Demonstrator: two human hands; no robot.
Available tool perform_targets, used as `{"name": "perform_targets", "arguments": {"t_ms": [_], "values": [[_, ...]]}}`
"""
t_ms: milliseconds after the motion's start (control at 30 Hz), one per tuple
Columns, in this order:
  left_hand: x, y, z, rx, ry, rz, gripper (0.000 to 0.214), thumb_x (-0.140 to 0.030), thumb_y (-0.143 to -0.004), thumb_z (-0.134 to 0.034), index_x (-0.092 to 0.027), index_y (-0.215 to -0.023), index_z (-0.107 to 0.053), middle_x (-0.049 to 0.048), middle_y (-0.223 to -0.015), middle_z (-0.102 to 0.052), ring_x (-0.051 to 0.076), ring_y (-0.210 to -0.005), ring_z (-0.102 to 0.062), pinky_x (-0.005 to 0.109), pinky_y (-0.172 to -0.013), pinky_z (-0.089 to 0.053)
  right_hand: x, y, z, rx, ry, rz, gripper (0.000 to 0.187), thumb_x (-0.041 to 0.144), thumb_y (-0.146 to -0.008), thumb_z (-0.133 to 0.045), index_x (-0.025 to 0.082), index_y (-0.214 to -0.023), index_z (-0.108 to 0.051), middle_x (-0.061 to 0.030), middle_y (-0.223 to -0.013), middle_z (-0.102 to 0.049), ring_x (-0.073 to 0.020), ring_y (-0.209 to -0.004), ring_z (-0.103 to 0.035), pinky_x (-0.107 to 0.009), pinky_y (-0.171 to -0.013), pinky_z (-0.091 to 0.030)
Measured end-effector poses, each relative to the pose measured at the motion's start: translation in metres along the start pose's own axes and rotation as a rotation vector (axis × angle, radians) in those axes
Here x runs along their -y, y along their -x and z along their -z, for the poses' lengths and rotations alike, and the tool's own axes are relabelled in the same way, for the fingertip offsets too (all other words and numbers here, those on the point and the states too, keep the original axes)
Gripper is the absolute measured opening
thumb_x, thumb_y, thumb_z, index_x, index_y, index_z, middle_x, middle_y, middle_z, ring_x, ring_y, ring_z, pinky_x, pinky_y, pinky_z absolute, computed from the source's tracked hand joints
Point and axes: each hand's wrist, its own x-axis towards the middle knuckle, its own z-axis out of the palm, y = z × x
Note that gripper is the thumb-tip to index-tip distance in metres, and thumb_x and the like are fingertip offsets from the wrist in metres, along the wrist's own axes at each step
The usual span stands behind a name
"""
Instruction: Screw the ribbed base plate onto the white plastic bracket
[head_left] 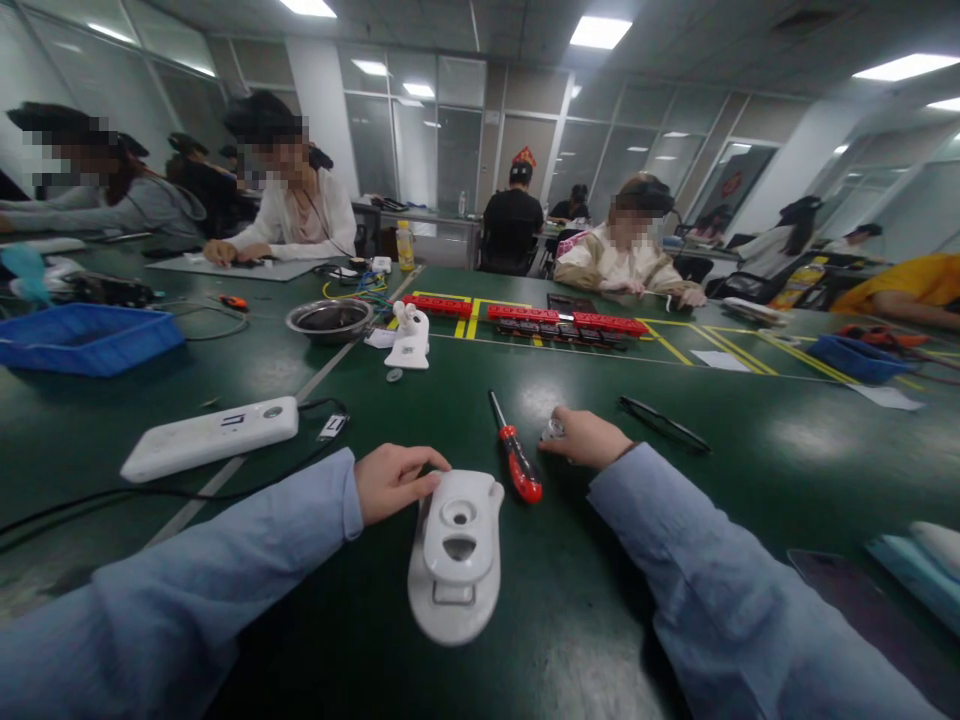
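A white plastic housing (456, 555) with two openings lies flat on the green table in front of me. My left hand (394, 480) rests against its upper left edge, fingers curled and touching it. A red-handled screwdriver (514, 452) lies between my hands, tip pointing away. Just right of the screwdriver, my right hand (585, 437) is closed around a small silvery part (553, 430), mostly hidden by the fingers.
A white power strip (214, 437) with black cable lies left. Black tweezers (664, 423) lie right. Farther off are a white device (409, 338), a metal bowl (330, 318), a blue tray (82, 338) and red strips (566, 320). Several people sit around the table.
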Motion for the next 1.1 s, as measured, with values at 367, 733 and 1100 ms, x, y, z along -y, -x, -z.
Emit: {"name": "perform_targets", "arguments": {"t_ms": [367, 733, 1100], "values": [[-0.005, 0.002, -0.002, 0.151, -0.412, -0.071, 0.072, -0.058, -0.052, -0.061, -0.021, -0.113, -0.054, 0.0064, -0.078, -0.065, 0.021, -0.067, -0.058, 0.028, -0.064, -0.039, 0.051, 0.021, -0.003, -0.006, -0.833, 0.131, 0.030, 0.044, -0.076, -0.048, 0.020, -0.092, -0.041, -0.0018, -0.077, -0.056, -0.0148, -0.062, -0.057, -0.028, -0.051, -0.049], [-0.010, 0.000, -0.007, 0.130, -0.495, -0.032, 0.066, -0.053, -0.058, -0.059, -0.022, -0.116, -0.050, 0.0039, -0.068, -0.062, 0.022, -0.063, -0.058, 0.028, -0.058, -0.037, 0.088, 0.063, -0.015, -0.013, -0.675, 0.519, 0.030, 0.030, -0.069, -0.066, 0.022, -0.095, -0.053, 0.0002, -0.081, -0.059, -0.0137, -0.066, -0.056, -0.025, -0.060, -0.045], [-0.007, -0.001, -0.010, 0.164, -0.390, 0.000, 0.053, -0.052, -0.058, -0.059, -0.024, -0.102, -0.051, -0.0024, -0.061, -0.054, 0.018, -0.056, -0.053, 0.023, -0.052, -0.031, 0.097, 0.072, -0.011, 0.004, -0.314, 0.715, 0.025, 0.023, -0.072, -0.063, 0.020, -0.096, -0.055, -0.0029, -0.087, -0.062, -0.0165, -0.075, -0.058, -0.026, -0.067, -0.043]]}}
